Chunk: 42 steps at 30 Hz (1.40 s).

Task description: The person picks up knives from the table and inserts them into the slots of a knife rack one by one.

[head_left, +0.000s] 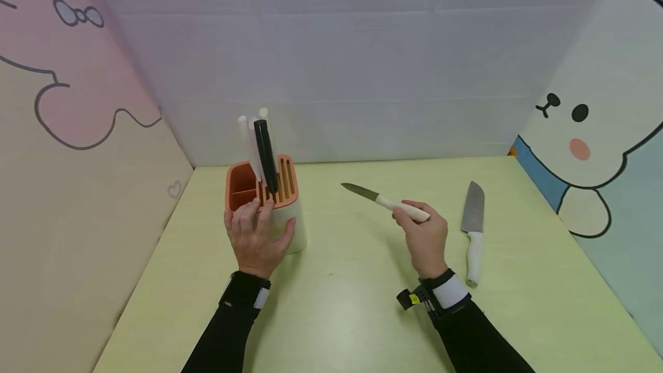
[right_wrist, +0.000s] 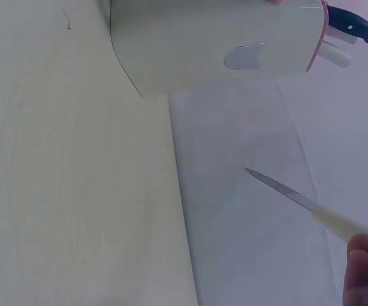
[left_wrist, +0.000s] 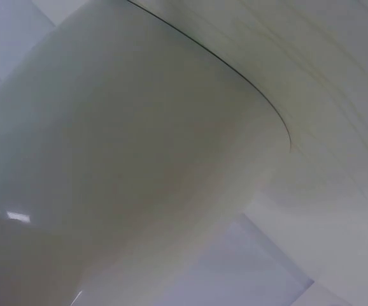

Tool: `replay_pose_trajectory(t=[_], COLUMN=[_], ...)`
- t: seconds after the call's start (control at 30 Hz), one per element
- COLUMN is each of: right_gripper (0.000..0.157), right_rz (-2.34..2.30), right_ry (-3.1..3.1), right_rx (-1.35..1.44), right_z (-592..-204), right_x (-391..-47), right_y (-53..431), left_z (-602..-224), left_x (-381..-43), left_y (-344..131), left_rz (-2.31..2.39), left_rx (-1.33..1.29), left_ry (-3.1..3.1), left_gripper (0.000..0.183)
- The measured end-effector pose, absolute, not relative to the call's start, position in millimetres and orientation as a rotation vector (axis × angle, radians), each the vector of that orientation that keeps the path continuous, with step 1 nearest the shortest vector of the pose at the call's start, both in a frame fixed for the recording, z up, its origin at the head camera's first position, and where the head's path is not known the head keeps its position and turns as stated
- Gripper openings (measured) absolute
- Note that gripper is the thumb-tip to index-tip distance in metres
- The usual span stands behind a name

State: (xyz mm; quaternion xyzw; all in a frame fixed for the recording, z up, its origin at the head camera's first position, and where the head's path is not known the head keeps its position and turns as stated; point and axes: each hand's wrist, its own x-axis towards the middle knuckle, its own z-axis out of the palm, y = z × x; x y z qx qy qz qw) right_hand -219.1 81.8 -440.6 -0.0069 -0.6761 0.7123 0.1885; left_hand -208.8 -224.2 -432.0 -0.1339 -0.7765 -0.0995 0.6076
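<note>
A white knife block [head_left: 296, 226] with an orange top stands at the left in the head view. A black-handled knife [head_left: 265, 151] and several white-handled knives stick up from it. My left hand [head_left: 256, 243] holds its near side, fingertips at the orange rim and thumb spread to the right. The block's pale wall [left_wrist: 139, 140] fills much of the left wrist view, where the hand is hidden. My right hand [head_left: 426, 240] pinches the white handle of a small paring knife [head_left: 385, 200], raised above the table, its blade pointing left towards the block.
A larger kitchen knife [head_left: 473, 232] with a white handle lies on the table right of my right hand, blade away from me. The pale yellow table [head_left: 336, 315] meets a white back wall [head_left: 362, 73] and printed side panels [head_left: 611, 148].
</note>
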Motion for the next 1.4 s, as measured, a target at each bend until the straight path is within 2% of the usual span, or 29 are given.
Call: replay_pose_trajectory(t=[0.43,0.63,0.83,0.93,1.4], right_gripper=[0.039,0.029,0.04,0.04,0.038], right_rz=[2.071,2.511,3.031,3.144,3.206], right_ry=[-1.849,-1.664,-1.138,-0.993,-0.897], right_rx=[0.041,-0.161,-0.314,-0.326,-0.378], right_z=[-446,-449,-448,-447,-438], right_x=[-219,-221,-222,-222,-221], right_y=[89,94,103,104,102], left_z=[-431,-431,-431,-431,-431], left_x=[-207,-208,-207,-207,-207], left_y=[-224,-224,-224,-224,-224], left_rz=[-0.228,-0.219,-0.212,-0.211,-0.218], left_rx=[-0.314,-0.316,-0.306,-0.303,-0.307], left_ry=[-1.813,-1.805,-1.822,-1.822,-1.83], left_gripper=[0.056,0.056,0.056,0.056,0.056])
